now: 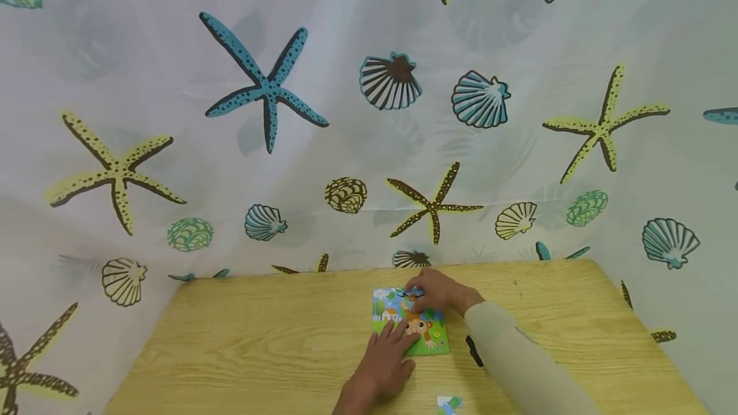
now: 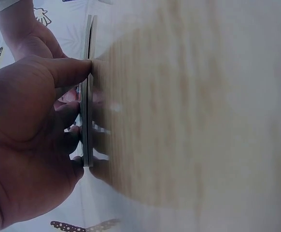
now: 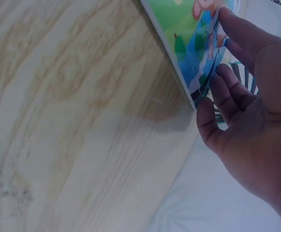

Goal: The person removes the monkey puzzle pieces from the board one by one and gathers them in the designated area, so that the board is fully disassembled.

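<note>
A square jigsaw puzzle (image 1: 428, 346) with a monkey, a house and greenery lies on the wooden table. My left hand (image 1: 383, 360) rests on its lower left part, fingers stretched over the picture. In the left wrist view the thumb touches the near edge of the puzzle's thin layered board (image 2: 88, 145). At the puzzle's far right part, my right hand (image 1: 441, 290) bends thumb and index finger about a piece with a dark branch (image 1: 412, 295). The right wrist view shows the right hand's curled fingers (image 3: 222, 92) at the board's edge by the blue picture area (image 3: 191, 55).
A loose puzzle piece (image 1: 448, 405), blue, white and green, lies on the table (image 1: 277, 344) nearer to me. A white curtain (image 1: 346, 139) printed with starfish and shells hangs behind the table's far edge and along both sides. A black item (image 1: 475, 351) shows beside the right forearm.
</note>
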Tool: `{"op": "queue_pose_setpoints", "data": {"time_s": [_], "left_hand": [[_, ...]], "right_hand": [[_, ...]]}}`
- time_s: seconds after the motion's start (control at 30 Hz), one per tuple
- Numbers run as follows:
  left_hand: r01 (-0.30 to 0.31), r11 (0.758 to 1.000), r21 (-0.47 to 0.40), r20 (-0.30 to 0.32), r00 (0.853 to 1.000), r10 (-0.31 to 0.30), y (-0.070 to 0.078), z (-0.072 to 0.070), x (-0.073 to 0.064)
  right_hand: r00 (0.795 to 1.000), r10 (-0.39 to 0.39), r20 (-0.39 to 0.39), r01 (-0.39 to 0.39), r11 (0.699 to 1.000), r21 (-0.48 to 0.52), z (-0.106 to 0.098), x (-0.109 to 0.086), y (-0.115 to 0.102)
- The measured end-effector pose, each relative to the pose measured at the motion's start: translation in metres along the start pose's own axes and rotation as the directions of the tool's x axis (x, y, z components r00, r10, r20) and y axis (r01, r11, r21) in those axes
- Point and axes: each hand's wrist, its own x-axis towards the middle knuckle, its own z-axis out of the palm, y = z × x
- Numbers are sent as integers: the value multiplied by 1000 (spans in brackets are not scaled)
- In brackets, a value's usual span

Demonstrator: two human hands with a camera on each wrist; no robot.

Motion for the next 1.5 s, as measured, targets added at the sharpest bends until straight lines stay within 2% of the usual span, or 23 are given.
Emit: {"op": "queue_pose_setpoints", "data": {"time_s": [0.23, 0.5, 0.83, 1.03, 1.27, 1.5], "left_hand": [[1, 1000, -5, -10, 1000, -1, 1, 0, -1], [-7, 1000, 1, -18, 1000, 7, 3, -1, -3], [6, 1000, 0, -24, 1000, -6, 1, 1, -3], [6, 1000, -3, -27, 1000, -6, -3, 4, -3], [-12, 1000, -18, -42, 999, 11, 0, 2, -4], [-15, 1000, -14, -43, 999, 15, 2, 1, -5]], "right_hand": [[1000, -11, 14, 12, 1000, -17, 3, 7, -7], [997, 51, 55, -52, 999, 6, 2, 9, -12], [995, -35, 96, 39, 998, -46, 1, 13, -14], [995, -11, 100, 16, 999, -50, 3, 16, -13], [989, 74, 129, -70, 997, -39, -1, 15, -20], [990, 74, 116, -72, 997, -25, -2, 17, -21]]}}
